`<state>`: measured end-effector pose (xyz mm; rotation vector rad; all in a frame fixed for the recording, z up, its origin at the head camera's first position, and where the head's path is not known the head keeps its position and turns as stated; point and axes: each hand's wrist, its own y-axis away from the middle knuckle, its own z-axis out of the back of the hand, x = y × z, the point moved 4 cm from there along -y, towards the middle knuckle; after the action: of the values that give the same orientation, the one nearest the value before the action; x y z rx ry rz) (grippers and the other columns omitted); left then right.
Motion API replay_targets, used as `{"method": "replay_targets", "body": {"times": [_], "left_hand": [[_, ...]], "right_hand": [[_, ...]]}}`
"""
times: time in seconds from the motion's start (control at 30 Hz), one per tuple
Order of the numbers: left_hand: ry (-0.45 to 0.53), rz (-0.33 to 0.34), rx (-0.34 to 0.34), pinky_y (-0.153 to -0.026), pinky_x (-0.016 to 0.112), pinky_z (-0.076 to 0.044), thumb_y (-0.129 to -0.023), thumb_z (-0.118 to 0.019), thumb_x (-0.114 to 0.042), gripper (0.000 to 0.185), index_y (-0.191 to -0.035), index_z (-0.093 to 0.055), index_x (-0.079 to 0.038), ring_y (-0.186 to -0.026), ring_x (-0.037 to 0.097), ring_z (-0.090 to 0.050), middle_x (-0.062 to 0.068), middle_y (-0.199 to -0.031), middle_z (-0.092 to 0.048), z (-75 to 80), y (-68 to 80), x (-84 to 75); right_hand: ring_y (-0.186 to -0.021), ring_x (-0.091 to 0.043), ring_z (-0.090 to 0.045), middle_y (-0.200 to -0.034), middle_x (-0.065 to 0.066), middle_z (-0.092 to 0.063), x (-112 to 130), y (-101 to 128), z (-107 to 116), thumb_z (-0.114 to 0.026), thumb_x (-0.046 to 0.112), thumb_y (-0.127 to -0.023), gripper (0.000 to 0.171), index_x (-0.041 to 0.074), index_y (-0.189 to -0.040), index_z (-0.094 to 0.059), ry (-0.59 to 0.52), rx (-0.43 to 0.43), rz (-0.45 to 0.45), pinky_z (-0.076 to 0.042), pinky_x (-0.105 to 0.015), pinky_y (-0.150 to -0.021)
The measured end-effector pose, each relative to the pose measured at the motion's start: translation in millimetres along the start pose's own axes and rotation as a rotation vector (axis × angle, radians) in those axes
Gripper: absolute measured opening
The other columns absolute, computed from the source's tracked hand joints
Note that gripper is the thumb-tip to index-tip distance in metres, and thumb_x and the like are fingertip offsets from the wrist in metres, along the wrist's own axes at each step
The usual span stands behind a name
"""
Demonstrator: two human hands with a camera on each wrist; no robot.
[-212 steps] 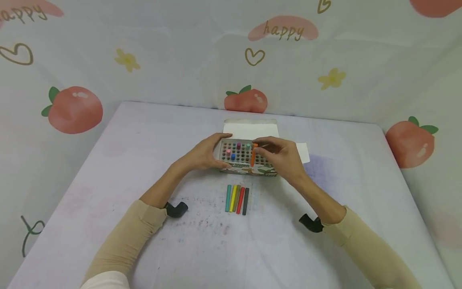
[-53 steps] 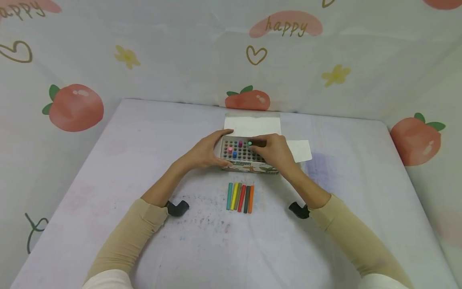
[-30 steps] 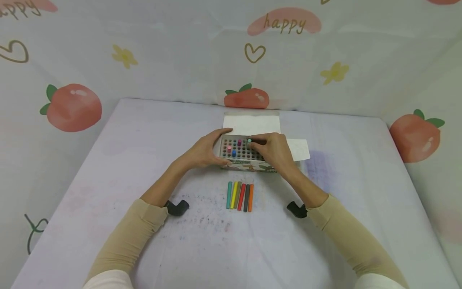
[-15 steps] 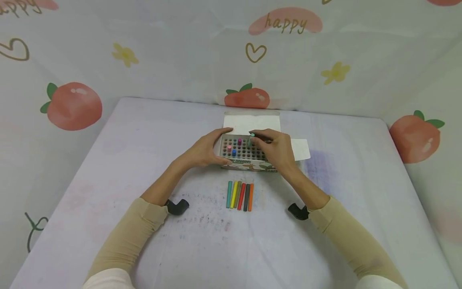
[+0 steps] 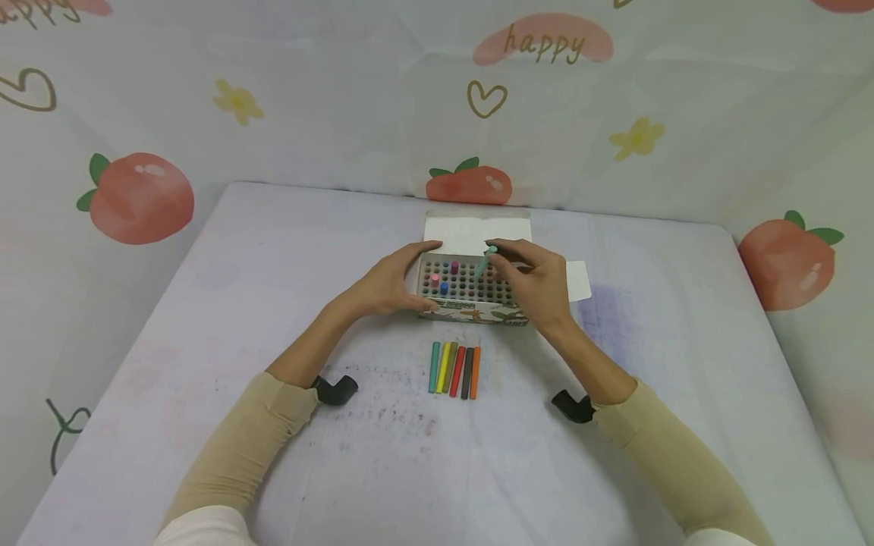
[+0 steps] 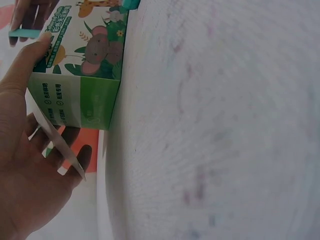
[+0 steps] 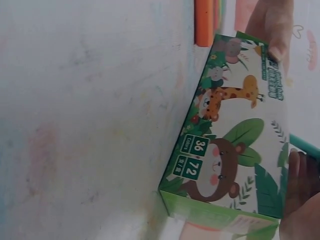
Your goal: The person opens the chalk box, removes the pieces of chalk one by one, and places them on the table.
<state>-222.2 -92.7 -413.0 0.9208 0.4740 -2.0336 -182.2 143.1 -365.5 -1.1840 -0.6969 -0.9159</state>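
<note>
An open box (image 5: 473, 311) with animal print stands on the table, its top a grid of holes. A pink stick (image 5: 435, 280), a magenta stick (image 5: 454, 267) and a blue stick (image 5: 444, 288) stand in it. My left hand (image 5: 410, 280) grips the box's left end, its thumb (image 6: 25, 65) on the printed front (image 6: 85, 60). My right hand (image 5: 497, 255) pinches a mint-green stick (image 5: 485, 261), tilted and raised above the holes at the back; it also shows as the green stick (image 7: 305, 146) above the box (image 7: 235, 150).
Several coloured sticks (image 5: 454, 369) lie side by side in front of the box, the orange stick (image 7: 204, 22) at the right end. The white lid flap (image 5: 476, 227) lies behind the box, and a side flap (image 5: 579, 279) to its right. A patterned cloth backdrop rises behind the table.
The orange stick has joined the row on the table. Over the last second my right hand has lifted the mint-green stick up out of its hole; the left hand has stayed on the box.
</note>
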Motion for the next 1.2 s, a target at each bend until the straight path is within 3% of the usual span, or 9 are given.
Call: {"method": "replay_targets", "body": {"times": [0.13,0.53,0.83,1.2], "left_hand": [[-0.008,-0.001,0.002,-0.106,0.047,-0.036,-0.071,-0.090,-0.040,0.106,-0.156,-0.030,-0.021,-0.127,0.023,-0.045,0.008,-0.147,-0.044,0.5,-0.9,0.2],[-0.002,0.011,0.010,-0.108,0.049,-0.034,-0.070,-0.091,-0.039,0.107,-0.156,-0.030,-0.020,-0.131,0.025,-0.043,0.009,-0.149,-0.042,1.5,0.6,-2.9],[0.003,0.014,0.008,-0.108,0.050,-0.034,-0.070,-0.090,-0.040,0.107,-0.156,-0.030,-0.022,-0.131,0.025,-0.043,0.008,-0.149,-0.042,1.3,1.1,-1.3],[0.001,0.023,0.009,-0.105,0.048,-0.036,-0.069,-0.091,-0.041,0.105,-0.155,-0.032,-0.022,-0.126,0.024,-0.046,0.008,-0.144,-0.046,1.2,0.2,-0.8]], "right_hand": [[-0.071,-0.035,-0.068,-0.092,-0.014,-0.072,4.6,4.6,3.7,-0.070,0.007,-0.092,0.023,-0.002,-0.113,-0.072,-0.019,0.003,-0.054,-0.057,-0.038,-0.064],[-0.067,-0.024,-0.067,-0.093,-0.021,-0.067,9.9,21.5,13.0,-0.069,0.004,-0.093,0.024,-0.002,-0.116,-0.070,-0.101,0.043,-0.202,-0.057,-0.037,-0.062],[-0.079,-0.030,-0.067,-0.096,-0.014,-0.069,7.0,34.0,16.3,-0.069,0.007,-0.093,0.024,-0.002,-0.115,-0.070,-0.100,0.115,-0.296,-0.058,-0.040,-0.063],[-0.068,-0.026,-0.069,-0.105,-0.018,-0.070,1.6,56.1,16.1,-0.070,0.008,-0.093,0.029,-0.003,-0.120,-0.068,-0.054,0.198,-0.403,-0.057,-0.037,-0.064]]}}
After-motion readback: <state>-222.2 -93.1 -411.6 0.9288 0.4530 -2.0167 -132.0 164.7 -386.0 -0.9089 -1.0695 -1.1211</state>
